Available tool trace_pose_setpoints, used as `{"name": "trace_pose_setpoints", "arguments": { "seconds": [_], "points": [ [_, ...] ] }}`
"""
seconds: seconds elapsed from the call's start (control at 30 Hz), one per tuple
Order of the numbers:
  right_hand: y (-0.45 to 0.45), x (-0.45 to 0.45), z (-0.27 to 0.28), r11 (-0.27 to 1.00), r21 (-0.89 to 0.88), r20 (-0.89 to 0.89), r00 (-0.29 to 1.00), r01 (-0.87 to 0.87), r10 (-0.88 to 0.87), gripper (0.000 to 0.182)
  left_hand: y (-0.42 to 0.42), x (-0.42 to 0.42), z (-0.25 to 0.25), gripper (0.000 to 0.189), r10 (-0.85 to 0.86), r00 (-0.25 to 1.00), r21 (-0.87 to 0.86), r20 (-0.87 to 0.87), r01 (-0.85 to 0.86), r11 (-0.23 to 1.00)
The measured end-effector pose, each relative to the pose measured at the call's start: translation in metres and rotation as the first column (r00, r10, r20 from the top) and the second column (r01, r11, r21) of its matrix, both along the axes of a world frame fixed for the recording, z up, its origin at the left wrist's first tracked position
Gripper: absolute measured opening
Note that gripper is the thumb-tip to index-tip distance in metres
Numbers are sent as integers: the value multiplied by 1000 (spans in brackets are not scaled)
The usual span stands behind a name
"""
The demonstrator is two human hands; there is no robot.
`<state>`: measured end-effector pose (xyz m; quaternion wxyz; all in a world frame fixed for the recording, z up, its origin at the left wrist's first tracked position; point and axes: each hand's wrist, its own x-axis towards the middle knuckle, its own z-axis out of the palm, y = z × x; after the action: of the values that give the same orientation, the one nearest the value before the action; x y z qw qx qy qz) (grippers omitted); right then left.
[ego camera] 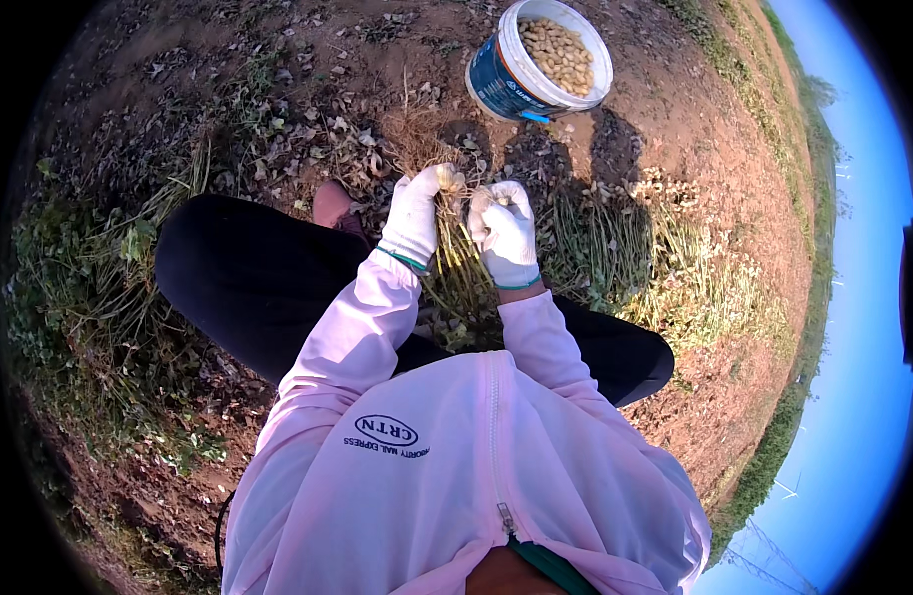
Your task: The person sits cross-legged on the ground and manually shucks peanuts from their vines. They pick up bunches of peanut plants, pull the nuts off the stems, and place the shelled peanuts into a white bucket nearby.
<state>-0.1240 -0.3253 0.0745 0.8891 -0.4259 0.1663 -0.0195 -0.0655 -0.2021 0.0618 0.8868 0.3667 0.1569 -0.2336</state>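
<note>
My left hand (414,212), in a white knit glove with a green cuff edge, grips a bunch of peanut plants (455,256) near the root end. Pale peanut pods (449,178) show at its fingertips. The stems hang down between my forearms toward my lap. Close beside it on the right, my right hand (507,232), gloved the same way, has its fingers curled in. A small pale peanut pod (503,200) shows at those fingers, partly hidden by the glove. Beyond both hands stands a white and blue plastic bucket (494,78) with many picked peanuts (557,56) inside.
Pulled peanut plants (605,245) lie in a row to the right, pods toward the far side. More leafy plants (92,290) are heaped at left. Thin dry roots (419,134) and dead leaves cover the soil before me. My pink shoe (333,206) is left of my hands.
</note>
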Motion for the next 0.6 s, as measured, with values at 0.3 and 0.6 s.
{"name": "trace_pose_setpoints", "arguments": {
  "seconds": [0.3, 0.6],
  "points": [
    [-11, -54, 50, 713, -96, -115, 719, -694, 685, 33, 4, 11, -1, 17, 141, 985, 269, 105, -164, 949],
    [-22, -21, 49, 957, -261, -181, 980, -127, 81, 15, 9, 11, -30, 12, 0, 1000, -367, 17, 6, 930]
  ]
}}
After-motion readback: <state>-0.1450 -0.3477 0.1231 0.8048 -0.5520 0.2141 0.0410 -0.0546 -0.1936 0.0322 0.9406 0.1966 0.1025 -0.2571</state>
